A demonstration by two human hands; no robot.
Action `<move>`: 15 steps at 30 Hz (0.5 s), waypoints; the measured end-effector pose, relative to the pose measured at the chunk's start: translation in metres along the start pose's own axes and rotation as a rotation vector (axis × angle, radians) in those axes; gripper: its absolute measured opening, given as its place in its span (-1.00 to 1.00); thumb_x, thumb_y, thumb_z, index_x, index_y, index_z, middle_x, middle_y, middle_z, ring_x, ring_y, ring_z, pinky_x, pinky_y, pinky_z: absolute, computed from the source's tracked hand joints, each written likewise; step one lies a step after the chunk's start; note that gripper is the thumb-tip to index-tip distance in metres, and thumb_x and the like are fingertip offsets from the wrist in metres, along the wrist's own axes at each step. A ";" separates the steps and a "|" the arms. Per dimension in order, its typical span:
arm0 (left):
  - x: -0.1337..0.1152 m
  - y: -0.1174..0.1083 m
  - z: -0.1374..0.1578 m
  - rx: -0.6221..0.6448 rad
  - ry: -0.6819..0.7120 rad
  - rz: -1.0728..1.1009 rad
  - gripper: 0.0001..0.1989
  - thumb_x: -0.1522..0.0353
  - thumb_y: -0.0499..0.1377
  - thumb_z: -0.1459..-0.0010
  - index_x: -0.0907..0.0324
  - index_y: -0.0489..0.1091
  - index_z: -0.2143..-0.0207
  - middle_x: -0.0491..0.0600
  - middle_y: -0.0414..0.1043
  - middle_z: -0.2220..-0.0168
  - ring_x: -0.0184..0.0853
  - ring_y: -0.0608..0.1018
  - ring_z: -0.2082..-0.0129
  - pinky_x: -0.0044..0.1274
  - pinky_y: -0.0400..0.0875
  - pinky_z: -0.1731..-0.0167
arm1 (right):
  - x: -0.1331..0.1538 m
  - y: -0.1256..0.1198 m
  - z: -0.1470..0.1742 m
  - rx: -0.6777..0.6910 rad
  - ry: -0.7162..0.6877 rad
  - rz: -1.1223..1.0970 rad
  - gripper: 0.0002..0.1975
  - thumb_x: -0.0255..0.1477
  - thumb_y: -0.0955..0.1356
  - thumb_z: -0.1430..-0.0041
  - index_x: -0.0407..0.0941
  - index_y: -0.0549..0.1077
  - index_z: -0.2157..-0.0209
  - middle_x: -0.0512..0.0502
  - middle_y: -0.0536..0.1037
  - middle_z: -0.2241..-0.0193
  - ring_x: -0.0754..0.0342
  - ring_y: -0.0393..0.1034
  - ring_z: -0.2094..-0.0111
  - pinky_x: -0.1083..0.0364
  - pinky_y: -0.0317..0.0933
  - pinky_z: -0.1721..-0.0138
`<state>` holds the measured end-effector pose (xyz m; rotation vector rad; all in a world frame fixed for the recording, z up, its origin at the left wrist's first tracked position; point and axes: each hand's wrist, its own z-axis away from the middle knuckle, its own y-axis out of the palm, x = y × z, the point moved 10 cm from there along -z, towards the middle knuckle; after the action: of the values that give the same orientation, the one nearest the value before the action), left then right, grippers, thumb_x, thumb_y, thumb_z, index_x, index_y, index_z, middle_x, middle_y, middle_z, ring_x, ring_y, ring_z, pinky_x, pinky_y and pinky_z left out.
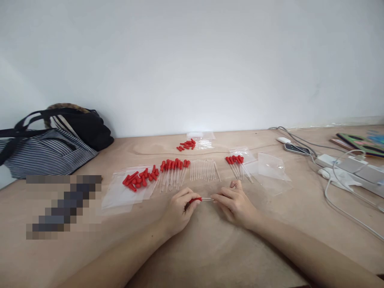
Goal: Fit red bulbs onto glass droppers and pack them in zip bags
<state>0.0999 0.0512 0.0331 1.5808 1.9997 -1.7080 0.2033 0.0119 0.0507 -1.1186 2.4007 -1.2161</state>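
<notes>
My left hand (183, 205) pinches a red rubber dropper bulb (196, 199) near the middle of the table. A thin glass dropper tube (207, 199) runs sideways from the bulb to my right hand (235, 202), whose fingers are closed on its other end. Beyond my hands lies a row of bare glass tubes (203, 170). To their left are several droppers with red bulbs fitted (174, 165), and loose red bulbs (141, 178) rest on clear plastic bags (120, 196). A smaller group of bulbed droppers (235, 160) lies to the right.
More red bulbs (187, 145) and a bag of tubes (204, 143) lie near the wall. Empty plastic bags (273, 168) are at the right, before a power strip (348, 166) with cables and a dark remote-like device (297, 149). Bags (51, 148) stand at the left, near a pixelated item (64, 208).
</notes>
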 end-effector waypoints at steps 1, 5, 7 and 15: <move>-0.001 0.000 0.000 -0.002 0.005 -0.002 -0.82 0.42 0.00 -0.14 0.20 0.40 0.36 -0.08 0.31 0.46 -0.44 0.38 0.48 -0.60 0.28 0.45 | 0.000 0.000 0.000 -0.005 -0.008 0.010 -0.77 -0.62 0.18 -0.08 -0.15 0.42 0.35 -0.01 0.44 0.50 0.20 0.19 0.52 0.05 -0.14 0.33; -0.003 0.000 -0.001 0.012 0.021 0.008 -0.81 0.43 -0.02 -0.15 0.20 0.39 0.38 -0.08 0.31 0.45 -0.43 0.40 0.46 -0.59 0.29 0.43 | 0.004 0.000 0.001 -0.014 -0.052 0.049 -0.73 -0.65 0.16 -0.04 -0.16 0.42 0.31 -0.01 0.44 0.51 0.20 0.20 0.53 0.05 -0.14 0.33; -0.004 0.001 -0.002 0.028 0.034 0.021 -0.80 0.42 -0.02 -0.15 0.19 0.39 0.38 -0.07 0.32 0.45 -0.42 0.41 0.44 -0.58 0.30 0.40 | 0.005 0.000 0.001 -0.013 -0.072 0.050 -0.71 -0.66 0.16 -0.03 -0.16 0.42 0.30 -0.01 0.43 0.51 0.19 0.20 0.53 0.05 -0.15 0.33; 0.000 0.000 -0.003 0.012 -0.005 0.025 -0.81 0.39 0.00 -0.14 0.18 0.41 0.38 -0.08 0.33 0.46 -0.44 0.40 0.49 -0.60 0.29 0.46 | 0.001 0.001 0.000 0.000 0.003 0.049 -0.78 -0.58 0.18 -0.10 -0.13 0.43 0.35 0.01 0.42 0.54 0.20 0.19 0.54 0.04 -0.15 0.32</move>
<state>0.1017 0.0536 0.0345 1.5973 1.9623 -1.7168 0.2017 0.0114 0.0501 -1.0518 2.4153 -1.2032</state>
